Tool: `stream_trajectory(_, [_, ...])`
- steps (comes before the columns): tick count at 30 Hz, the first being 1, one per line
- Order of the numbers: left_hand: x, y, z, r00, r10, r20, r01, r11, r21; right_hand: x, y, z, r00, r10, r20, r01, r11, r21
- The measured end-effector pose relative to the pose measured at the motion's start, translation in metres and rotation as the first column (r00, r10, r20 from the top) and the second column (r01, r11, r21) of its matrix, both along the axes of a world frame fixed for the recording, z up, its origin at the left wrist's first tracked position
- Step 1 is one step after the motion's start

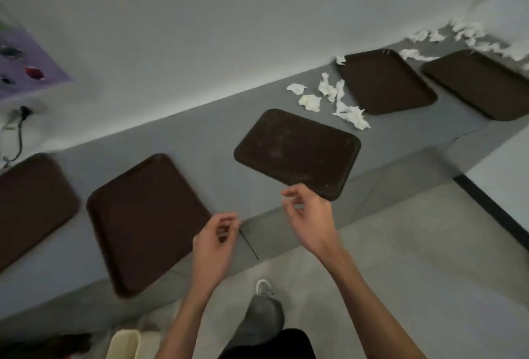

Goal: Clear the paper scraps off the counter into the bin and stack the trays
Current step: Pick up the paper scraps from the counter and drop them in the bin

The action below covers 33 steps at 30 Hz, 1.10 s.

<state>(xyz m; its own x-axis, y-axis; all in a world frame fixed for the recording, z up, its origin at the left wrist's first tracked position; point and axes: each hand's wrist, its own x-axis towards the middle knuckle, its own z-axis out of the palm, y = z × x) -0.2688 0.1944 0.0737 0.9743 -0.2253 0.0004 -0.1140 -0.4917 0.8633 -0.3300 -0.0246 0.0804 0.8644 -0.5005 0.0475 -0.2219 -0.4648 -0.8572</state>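
brown trays, five of them, lie flat in a row along the grey counter (pixel 200 141), none stacked. the far-left tray (pixel 34 204) is at the left end and the second tray (pixel 146 221) reaches the front edge. the middle tray (pixel 297 149) has one corner at the front edge. the fourth tray (pixel 386 83) and fifth tray (pixel 481 83) lie towards the right end.

the white paper comes in two groups. the near scraps (pixel 337 100), about six pieces, lie between the middle and fourth trays. the far scraps (pixel 469 35) are strung along the back edge at the right end, too blurred to count. one cream bin (pixel 123 344) stands on the floor below the front edge, to the left.

the left hand (pixel 214 241) hovers over the front edge beside the second tray. the right hand (pixel 309 215) hovers by the middle tray's front corner. both have loosely curled fingers and hold nothing.

this looks like the reach for a first pick. the scraps look light and crumpled, and the bin is well apart from them. it pays to rake each group together and carry full handfuls, squeezed tight so none drops. for the trays, slide each one over the front edge to get fingers under its rim.
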Motion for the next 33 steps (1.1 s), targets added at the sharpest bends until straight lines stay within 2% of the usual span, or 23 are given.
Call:
stream_trajectory(7, [0.069, -0.133, -0.024, 0.968, -0.241, -0.071, 0.243, 0.97, 0.02, 0.016, -0.12, -0.012, 0.974, -0.193, -0.118, 0.19, 0.981, -0.038])
stream_trajectory(18, [0.167, -0.321, 0.002, 0.899, -0.427, -0.096, 0.433, 0.9, 0.052, 0.09, -0.298, -0.044, 0.917, -0.315, -0.246, 0.288, 0.947, -0.141])
stream_trajectory(22, [0.182, -0.361, 0.006, 0.894, -0.442, -0.076, 0.446, 0.893, 0.058, 0.14, -0.347, -0.062, 0.916, -0.269, -0.299, 0.19, 0.945, -0.267])
stream_trajectory(25, [0.188, -0.38, 0.003, 0.91, -0.404, -0.091, 0.411, 0.908, 0.078, 0.178, -0.374, -0.084, 0.912, -0.147, -0.383, -0.004, 0.93, -0.367])
stream_trajectory(28, [0.189, -0.393, 0.002, 0.938, -0.332, -0.102, 0.339, 0.939, 0.059, 0.201, -0.401, -0.111, 0.856, -0.035, -0.515, -0.185, 0.911, -0.369])
stream_trajectory(31, [0.188, -0.404, 0.005, 0.964, -0.247, -0.096, 0.25, 0.968, 0.02, 0.205, -0.424, -0.111, 0.859, -0.014, -0.512, -0.199, 0.912, -0.359])
stream_trajectory(33, [0.187, -0.413, 0.01, 0.976, -0.204, -0.08, 0.204, 0.979, -0.019, 0.206, -0.436, -0.093, 0.89, 0.007, -0.457, -0.151, 0.949, -0.278])
